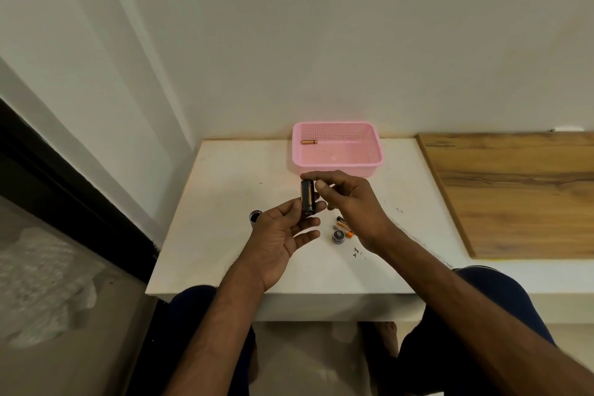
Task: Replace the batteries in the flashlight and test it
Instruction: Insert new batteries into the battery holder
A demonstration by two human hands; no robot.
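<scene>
White tabletop [225, 251] set in a pale-walled corner, pink perforated plastic basket [337, 167] at the back.
Your left hand [283, 241] pinches the black cylindrical battery holder [307, 199] upright; your right hand [347, 199] pinches its top end.

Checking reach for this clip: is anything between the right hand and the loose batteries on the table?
Nothing visible. The right hand is at the battery holder, and the loose batteries lie uncovered on the table just beneath it.

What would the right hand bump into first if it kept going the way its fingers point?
Probably the battery holder that the left hand holds up; the right hand's fingertips already look to be touching its top.
</scene>
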